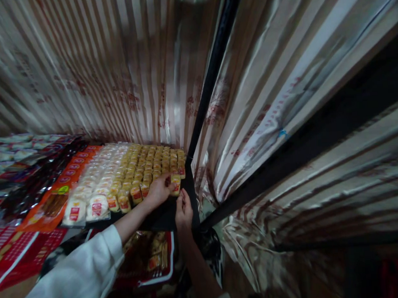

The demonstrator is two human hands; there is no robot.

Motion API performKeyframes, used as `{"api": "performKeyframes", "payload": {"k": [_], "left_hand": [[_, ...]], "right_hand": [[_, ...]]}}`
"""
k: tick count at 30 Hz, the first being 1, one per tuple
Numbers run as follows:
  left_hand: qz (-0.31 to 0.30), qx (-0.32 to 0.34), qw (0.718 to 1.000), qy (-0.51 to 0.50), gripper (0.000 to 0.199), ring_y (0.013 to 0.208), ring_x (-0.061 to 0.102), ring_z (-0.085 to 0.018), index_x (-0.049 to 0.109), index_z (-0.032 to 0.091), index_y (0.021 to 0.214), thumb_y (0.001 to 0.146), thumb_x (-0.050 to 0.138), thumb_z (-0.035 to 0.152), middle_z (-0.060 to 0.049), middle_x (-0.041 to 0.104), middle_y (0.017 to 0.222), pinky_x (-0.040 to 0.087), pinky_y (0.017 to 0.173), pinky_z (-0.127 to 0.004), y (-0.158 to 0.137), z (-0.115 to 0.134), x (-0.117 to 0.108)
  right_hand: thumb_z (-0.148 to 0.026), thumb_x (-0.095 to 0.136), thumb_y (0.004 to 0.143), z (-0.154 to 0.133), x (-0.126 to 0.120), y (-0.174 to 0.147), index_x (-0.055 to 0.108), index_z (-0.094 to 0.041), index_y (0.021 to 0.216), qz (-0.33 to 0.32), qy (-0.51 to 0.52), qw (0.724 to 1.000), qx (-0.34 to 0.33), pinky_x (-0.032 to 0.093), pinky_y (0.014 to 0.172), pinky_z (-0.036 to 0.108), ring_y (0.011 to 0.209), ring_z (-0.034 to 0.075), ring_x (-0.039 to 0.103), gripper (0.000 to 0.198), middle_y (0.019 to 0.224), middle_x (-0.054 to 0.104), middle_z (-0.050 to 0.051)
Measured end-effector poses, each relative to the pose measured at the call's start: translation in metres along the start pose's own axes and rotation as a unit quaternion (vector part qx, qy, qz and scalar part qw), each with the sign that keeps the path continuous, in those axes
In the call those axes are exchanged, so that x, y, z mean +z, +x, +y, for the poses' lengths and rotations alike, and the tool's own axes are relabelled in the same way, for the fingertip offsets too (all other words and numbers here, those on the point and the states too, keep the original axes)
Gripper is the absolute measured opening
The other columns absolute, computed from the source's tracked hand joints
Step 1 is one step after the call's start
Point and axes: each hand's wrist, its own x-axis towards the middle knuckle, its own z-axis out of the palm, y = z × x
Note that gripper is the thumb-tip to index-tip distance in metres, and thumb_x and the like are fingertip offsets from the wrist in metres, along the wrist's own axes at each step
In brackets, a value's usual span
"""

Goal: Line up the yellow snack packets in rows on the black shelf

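My left hand (pixel 159 191) reaches to the front right end of the display and grips a small yellow snack packet (pixel 176 185) with a red label between thumb and fingers. Just below it my right hand (pixel 184 212) is closed in a pinch, fingertips close to the packet's lower edge. Whether these fingertips hold the wrapper I cannot tell. Close rows of similar yellow packets (pixel 148 162) lie behind and left of my hands on a dark shelf (pixel 164 213). Left of those are rows of clear packets of white, round food (pixel 97 207) with red labels.
Orange packs (pixel 45 210) and dark shiny packs (pixel 30 175) lie farther left. A red basket (pixel 173 252) with packets in it is below the shelf. A black pole (pixel 208 77) rises at the shelf's right corner, before striped, creased sheeting (pixel 131 72). A dark beam (pixel 286 157) slants to the right.
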Motion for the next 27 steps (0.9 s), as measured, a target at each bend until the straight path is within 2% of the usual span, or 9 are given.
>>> {"api": "performKeyframes", "payload": {"k": [3,8,14,18,24,27], "left_hand": [[0.007,0.004,1.000,-0.007,0.033,0.069,0.057,-0.015,0.063,0.019,0.100,0.068,0.064,0.023,-0.003,0.065,0.080,0.042,0.066,-0.024,0.015,0.009,0.006],[0.013,0.019,0.999,0.038,0.029,0.073,0.056,-0.016,0.064,0.018,0.095,0.066,0.064,0.018,-0.004,0.063,0.083,0.041,0.068,-0.025,0.030,0.021,0.018],[-0.010,0.033,0.991,0.126,0.027,0.080,0.057,-0.021,0.064,0.016,0.097,0.070,0.061,0.018,-0.008,0.063,0.088,0.040,0.071,-0.027,0.045,0.026,0.031],[0.000,0.041,0.984,0.172,0.025,0.086,0.057,-0.024,0.064,0.016,0.096,0.072,0.059,0.019,-0.010,0.063,0.092,0.039,0.073,-0.029,0.052,0.024,0.039],[0.021,0.058,0.967,0.247,0.034,0.096,0.055,-0.031,0.058,0.011,0.111,0.078,0.053,0.020,-0.019,0.060,0.103,0.039,0.078,-0.037,0.051,0.016,0.049],[0.022,0.049,0.957,0.287,0.037,0.099,0.053,-0.031,0.053,0.010,0.116,0.081,0.047,0.017,-0.020,0.058,0.106,0.040,0.080,-0.038,0.050,0.017,0.051]], "right_hand": [[-0.042,0.038,0.085,-0.004,0.002,0.003,0.038,-0.015,0.131,0.035,-0.055,0.997,-0.044,0.038,0.098,0.038,0.116,0.021,0.047,0.053,0.129,0.048,0.015],[-0.036,0.034,0.086,0.000,0.005,0.009,0.037,-0.016,0.132,0.059,-0.115,0.986,-0.107,0.040,0.096,0.039,0.126,0.023,0.036,0.049,0.137,0.037,0.015],[-0.027,0.033,0.084,0.019,0.003,0.013,0.038,-0.014,0.132,0.055,-0.184,0.974,-0.120,0.030,0.103,0.048,0.130,0.026,0.029,0.049,0.141,0.030,0.015],[-0.021,0.031,0.082,0.021,0.006,0.018,0.034,-0.015,0.134,0.053,-0.186,0.973,-0.127,0.029,0.105,0.046,0.132,0.023,0.028,0.052,0.142,0.031,0.013],[-0.015,0.031,0.079,0.023,0.014,0.034,0.033,-0.009,0.136,0.039,-0.200,0.970,-0.129,0.025,0.108,0.043,0.133,0.022,0.028,0.058,0.142,0.034,0.014],[-0.017,0.032,0.081,0.029,0.016,0.039,0.033,-0.010,0.136,0.033,-0.211,0.968,-0.128,0.027,0.107,0.042,0.131,0.022,0.031,0.055,0.141,0.036,0.013]]}}
